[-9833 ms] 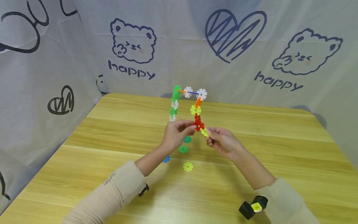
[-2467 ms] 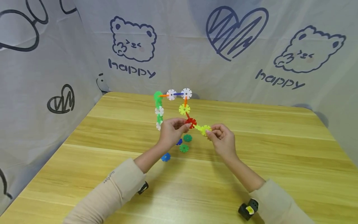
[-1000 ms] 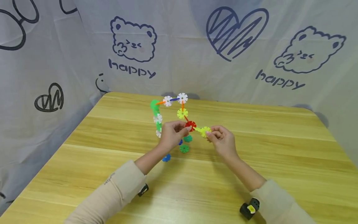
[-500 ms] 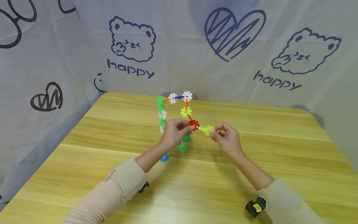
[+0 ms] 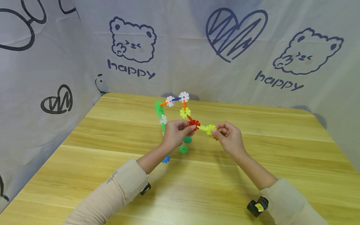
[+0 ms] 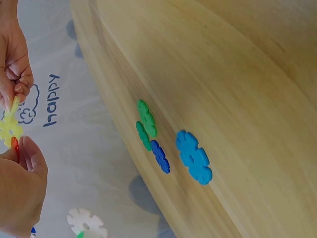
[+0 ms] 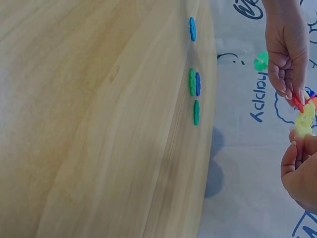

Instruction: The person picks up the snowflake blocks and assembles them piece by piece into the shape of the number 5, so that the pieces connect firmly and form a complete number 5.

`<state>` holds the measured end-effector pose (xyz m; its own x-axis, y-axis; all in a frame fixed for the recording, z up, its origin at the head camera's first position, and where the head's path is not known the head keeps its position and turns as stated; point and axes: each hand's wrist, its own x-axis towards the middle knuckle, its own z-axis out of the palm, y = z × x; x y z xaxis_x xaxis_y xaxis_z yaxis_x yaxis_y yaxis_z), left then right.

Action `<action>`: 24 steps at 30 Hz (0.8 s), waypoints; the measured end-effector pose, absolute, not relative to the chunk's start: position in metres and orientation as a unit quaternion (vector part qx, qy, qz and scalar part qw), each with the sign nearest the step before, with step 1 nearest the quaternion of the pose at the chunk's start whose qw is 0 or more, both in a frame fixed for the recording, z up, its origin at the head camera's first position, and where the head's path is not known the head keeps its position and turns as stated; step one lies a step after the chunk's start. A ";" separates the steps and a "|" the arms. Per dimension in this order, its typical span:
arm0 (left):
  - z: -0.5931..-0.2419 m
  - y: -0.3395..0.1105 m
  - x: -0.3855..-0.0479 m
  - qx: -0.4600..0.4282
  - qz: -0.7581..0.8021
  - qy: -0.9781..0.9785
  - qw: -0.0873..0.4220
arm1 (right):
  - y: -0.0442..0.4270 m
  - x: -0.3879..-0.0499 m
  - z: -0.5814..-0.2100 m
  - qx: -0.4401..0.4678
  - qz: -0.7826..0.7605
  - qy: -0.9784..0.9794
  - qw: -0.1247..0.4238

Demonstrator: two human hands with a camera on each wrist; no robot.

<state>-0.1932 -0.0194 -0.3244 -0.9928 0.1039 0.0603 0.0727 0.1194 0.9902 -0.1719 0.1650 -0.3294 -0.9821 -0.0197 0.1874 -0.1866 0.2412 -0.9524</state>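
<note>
A chain of slotted plastic snowflake discs hangs in the air between my hands in the head view. My left hand [image 5: 175, 134] pinches the red disc [image 5: 194, 125] between thumb and fingers. At the chain's right end, my right hand [image 5: 230, 137] pinches a yellow disc [image 5: 210, 129], which joins the red one through another yellow disc set edge-on. Beyond the left hand the chain climbs past a yellow disc [image 5: 185, 112] to a white disc [image 5: 184, 97]. It then bends left and down through green discs [image 5: 159, 108], and its lower end is hidden behind the left hand.
Loose discs lie on the wooden table [image 5: 270, 156]: a green one [image 5: 183, 149], a darker green one [image 5: 187, 139], a light blue one [image 5: 166, 159] and a dark blue one [image 6: 160, 156]. A cloth with drawings [image 5: 180, 47] hangs behind the table.
Since the oldest frame, the loose yellow disc has left the table, and a second yellow disc extends the chain's right end. Lately the chain only sways slightly while both hands keep their pinch.
</note>
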 end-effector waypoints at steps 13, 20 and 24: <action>-0.328 -0.019 -0.192 0.067 0.655 0.753 0.000 | 0.160 -0.168 -0.337 0.036 0.616 -0.784 0.058; -0.330 -0.018 -0.190 0.057 0.670 0.740 -0.006 | 0.154 -0.166 -0.341 0.005 0.644 -0.762 0.066; -0.331 -0.017 -0.190 0.055 0.666 0.743 -0.014 | 0.150 -0.166 -0.343 -0.002 0.660 -0.747 0.079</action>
<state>-0.1904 -0.0174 -0.3308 -0.9936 0.0634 0.0940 0.1004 0.1060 0.9893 -0.1657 0.1497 -0.3425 -0.9874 0.1078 0.1158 -0.1018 0.1277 -0.9866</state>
